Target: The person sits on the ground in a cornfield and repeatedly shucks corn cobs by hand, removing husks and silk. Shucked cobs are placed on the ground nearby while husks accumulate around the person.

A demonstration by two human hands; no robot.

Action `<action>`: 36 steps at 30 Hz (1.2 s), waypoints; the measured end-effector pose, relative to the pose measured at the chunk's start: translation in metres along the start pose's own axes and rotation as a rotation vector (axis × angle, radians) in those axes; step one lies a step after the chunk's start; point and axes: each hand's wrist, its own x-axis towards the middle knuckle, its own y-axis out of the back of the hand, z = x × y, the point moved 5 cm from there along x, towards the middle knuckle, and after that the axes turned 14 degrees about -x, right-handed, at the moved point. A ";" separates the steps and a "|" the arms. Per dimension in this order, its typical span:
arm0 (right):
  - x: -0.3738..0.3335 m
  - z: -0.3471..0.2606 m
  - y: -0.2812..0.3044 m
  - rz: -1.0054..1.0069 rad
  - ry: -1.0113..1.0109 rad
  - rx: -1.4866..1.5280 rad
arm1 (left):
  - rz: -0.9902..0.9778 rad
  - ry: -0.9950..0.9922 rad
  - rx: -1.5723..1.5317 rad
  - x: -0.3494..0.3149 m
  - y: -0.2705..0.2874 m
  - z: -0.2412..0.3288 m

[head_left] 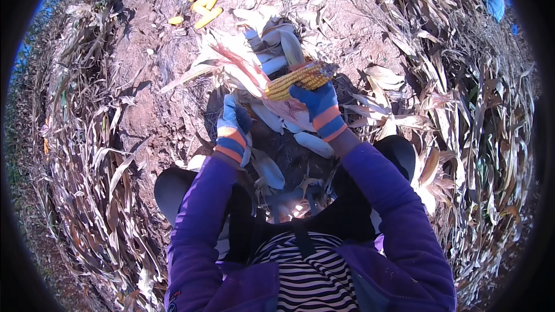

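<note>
An ear of corn, yellow with a reddish tip, lies slantwise in my gloved right hand, its bare kernels showing. Pale and reddish husks spread from its lower left end. My left hand, in a blue and orange glove, is a little to the left of the ear with its fingers curled in. Husk leaves are close about that hand; what its fingers hold, if anything, is hidden. Below the ear, between my knees, more stripped husks are lying on the ground.
Several bare yellow corn ears lie in a loose pile on the brown soil ahead. Dry corn stalks line the left side, and another thick row of stalks runs along the right. Loose husks lie to the right.
</note>
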 end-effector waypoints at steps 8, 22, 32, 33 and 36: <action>-0.025 -0.016 -0.035 -0.199 0.138 -0.284 | -0.293 0.497 -0.532 -0.025 -0.057 -0.044; -0.047 -0.006 -0.041 -0.285 0.080 -0.096 | -0.033 -0.168 -0.363 -0.013 -0.029 0.045; -0.063 0.002 -0.059 -0.590 0.075 -0.842 | -0.015 -0.449 -0.122 -0.040 -0.038 0.056; -0.066 0.003 -0.062 -0.628 0.000 -0.872 | -0.028 -0.435 -0.053 -0.034 -0.031 0.057; -0.067 0.002 -0.071 -0.649 0.041 -0.869 | -0.068 -0.401 0.182 -0.016 0.002 0.074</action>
